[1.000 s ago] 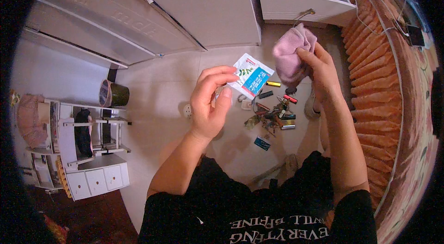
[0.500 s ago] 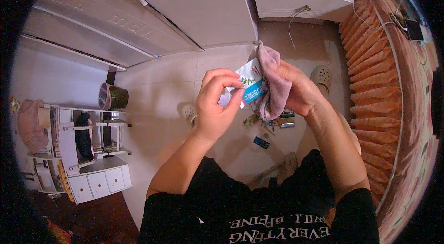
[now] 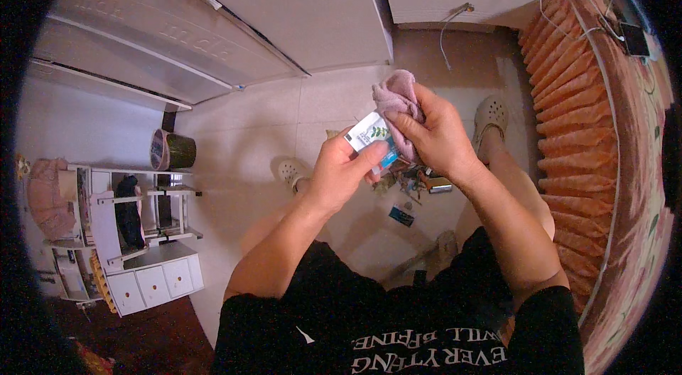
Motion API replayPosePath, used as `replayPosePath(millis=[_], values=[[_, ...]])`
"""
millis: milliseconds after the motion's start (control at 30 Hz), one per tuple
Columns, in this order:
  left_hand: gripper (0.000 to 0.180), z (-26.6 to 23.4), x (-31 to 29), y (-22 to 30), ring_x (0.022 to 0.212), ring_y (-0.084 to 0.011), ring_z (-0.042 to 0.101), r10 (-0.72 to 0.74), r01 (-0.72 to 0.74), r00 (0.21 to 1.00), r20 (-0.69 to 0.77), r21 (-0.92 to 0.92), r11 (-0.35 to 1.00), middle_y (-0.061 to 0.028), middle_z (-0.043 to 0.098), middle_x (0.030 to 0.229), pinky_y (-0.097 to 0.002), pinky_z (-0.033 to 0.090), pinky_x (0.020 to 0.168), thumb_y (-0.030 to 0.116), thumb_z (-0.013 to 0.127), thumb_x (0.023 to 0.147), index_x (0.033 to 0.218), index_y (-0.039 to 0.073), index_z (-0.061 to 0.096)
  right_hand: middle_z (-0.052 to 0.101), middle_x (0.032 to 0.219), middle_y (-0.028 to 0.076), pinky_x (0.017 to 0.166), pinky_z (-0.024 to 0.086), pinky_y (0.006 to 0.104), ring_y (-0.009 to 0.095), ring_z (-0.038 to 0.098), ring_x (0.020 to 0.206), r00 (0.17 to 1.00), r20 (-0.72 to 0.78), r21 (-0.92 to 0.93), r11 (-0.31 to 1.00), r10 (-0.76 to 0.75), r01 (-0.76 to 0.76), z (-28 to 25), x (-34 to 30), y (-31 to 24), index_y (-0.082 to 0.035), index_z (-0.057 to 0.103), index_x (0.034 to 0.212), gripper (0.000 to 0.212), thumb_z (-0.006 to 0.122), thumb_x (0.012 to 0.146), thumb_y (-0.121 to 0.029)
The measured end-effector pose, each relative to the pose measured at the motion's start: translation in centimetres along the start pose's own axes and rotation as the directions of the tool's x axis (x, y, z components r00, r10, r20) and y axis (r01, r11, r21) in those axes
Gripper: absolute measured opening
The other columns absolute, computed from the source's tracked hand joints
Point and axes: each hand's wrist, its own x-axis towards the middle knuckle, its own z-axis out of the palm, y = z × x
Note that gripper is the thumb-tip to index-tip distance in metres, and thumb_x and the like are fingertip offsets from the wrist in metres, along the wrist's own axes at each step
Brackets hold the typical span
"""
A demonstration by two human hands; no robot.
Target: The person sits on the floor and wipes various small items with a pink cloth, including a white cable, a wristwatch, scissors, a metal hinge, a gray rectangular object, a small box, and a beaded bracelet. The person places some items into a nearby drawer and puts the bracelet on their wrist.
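Observation:
My left hand [image 3: 341,170] is closed on a small flat white-and-blue packet [image 3: 367,132] with a green leaf print, its thumb lying across the front. My right hand [image 3: 444,139] grips a bunched pinkish-mauve cloth [image 3: 396,93]. The cloth presses against the packet's right side and covers part of it. Both hands are close together above the floor, in front of my body. Below them, partly hidden by my hands, lies a pile of small mixed items [image 3: 406,180] with a silvery piece [image 3: 439,186]. Nearer me is a small dark blue box [image 3: 401,216].
An open white drawer [image 3: 462,7] full of odds and ends stands at the far side. Orange ruffled fabric [image 3: 568,133] runs along the right, with a phone [image 3: 634,39] on a cable above. A bin [image 3: 177,150] and a white shelf unit [image 3: 153,283] stand left.
The loosely hanging cloth is now bunched up, and my right hand has shifted slightly left against the packet. My left fingers went from pinching the packet's edge to holding it with the thumb across its front.

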Motion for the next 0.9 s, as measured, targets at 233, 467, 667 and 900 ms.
replayPosePath(millis=[233, 467, 667, 900], values=[[0.017, 1.0, -0.3, 0.6, 0.06, -0.0047, 0.052, 0.066, -0.06, 0.995, -0.073, 0.074, 0.995, -0.0001, 0.059, 0.077, -0.0189, 0.043, 0.052, 0.014, 0.057, 0.087, 0.098, 0.002, 0.057, 0.062, 0.076, 0.008, 0.059, 0.047, 0.0289, 0.014, 0.058, 0.066, 0.95, -0.294, 0.262, 0.965, 0.107, -0.027, -1.1, 1.1, 1.3, 0.0, 0.057, 0.095, 0.021, 0.061, 0.082, -0.017], [0.016, 0.2, -0.9, 0.9, 0.062, -0.0044, 0.051, 0.086, -0.083, 0.993, -0.086, 0.037, 0.996, 0.0002, 0.06, 0.078, -0.0193, 0.043, 0.053, 0.014, 0.058, 0.086, 0.098, 0.002, 0.057, 0.061, 0.086, 0.005, 0.062, 0.048, 0.0256, 0.013, 0.058, 0.071, 0.924, 0.096, 0.66, 0.671, 0.371, -0.338, -3.8, 0.8, -0.7, -0.004, 0.056, 0.104, 0.038, 0.055, 0.086, -0.038], [0.017, 0.5, -0.7, -0.3, 0.061, -0.0048, 0.051, 0.042, -0.039, 0.999, -0.014, 0.139, 0.99, 0.0008, 0.059, 0.075, -0.0202, 0.042, 0.052, 0.013, 0.058, 0.086, 0.098, 0.002, 0.058, 0.06, 0.095, 0.003, 0.075, 0.046, 0.0227, 0.009, 0.055, 0.085, 0.988, 0.131, 0.38, 0.916, 0.079, -0.124, -0.6, -0.3, -0.7, 0.0, 0.053, 0.111, 0.034, 0.064, 0.081, -0.012], [0.017, 1.0, -0.5, 0.0, 0.061, -0.0037, 0.05, 0.045, -0.041, 0.998, -0.034, 0.096, 0.995, 0.0011, 0.059, 0.075, -0.0191, 0.041, 0.052, 0.016, 0.059, 0.086, 0.096, 0.002, 0.059, 0.063, 0.083, 0.006, 0.065, 0.048, 0.0278, 0.014, 0.058, 0.073, 0.924, -0.192, 0.525, 0.83, 0.331, -0.189, -0.9, 0.7, 0.7, -0.002, 0.058, 0.1, 0.023, 0.062, 0.082, -0.015]])
